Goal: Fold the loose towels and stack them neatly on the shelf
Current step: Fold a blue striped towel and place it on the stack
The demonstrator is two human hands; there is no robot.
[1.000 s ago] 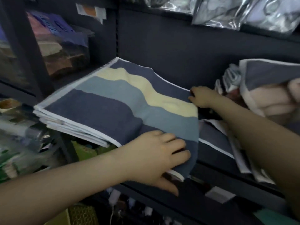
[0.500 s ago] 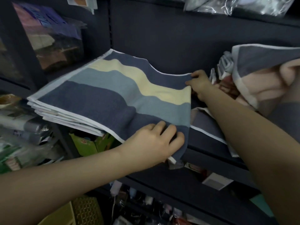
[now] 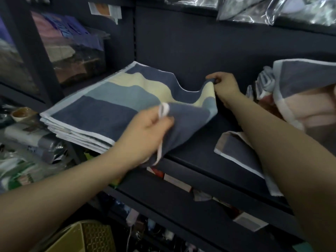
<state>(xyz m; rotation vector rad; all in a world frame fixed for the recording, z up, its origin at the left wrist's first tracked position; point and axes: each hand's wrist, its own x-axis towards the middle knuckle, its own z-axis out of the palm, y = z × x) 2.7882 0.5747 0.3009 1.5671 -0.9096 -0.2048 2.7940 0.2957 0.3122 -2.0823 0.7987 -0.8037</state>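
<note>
A striped towel (image 3: 116,100) in navy, blue and pale yellow lies on top of a folded stack (image 3: 76,137) at the left of the dark shelf (image 3: 198,153). My left hand (image 3: 145,135) grips the towel's near right corner and lifts it off the stack. My right hand (image 3: 223,86) pinches the far right corner against the shelf's back wall. The towel's right edge sags between the two hands. A loose navy and pink towel (image 3: 301,99) is heaped at the right, and another (image 3: 238,151) lies flat under my right forearm.
Clear plastic packages (image 3: 272,10) hang above the shelf. A bagged bundle (image 3: 72,51) sits in the left bay. Boxes (image 3: 174,179) fill the shelf below, and a yellow-green basket (image 3: 87,237) stands at the bottom left. Wrapped goods (image 3: 27,142) crowd the left.
Both hands went from pressing the towel's right edge flat to gripping its corners. The right side is now lifted off the stack and sags in the middle.
</note>
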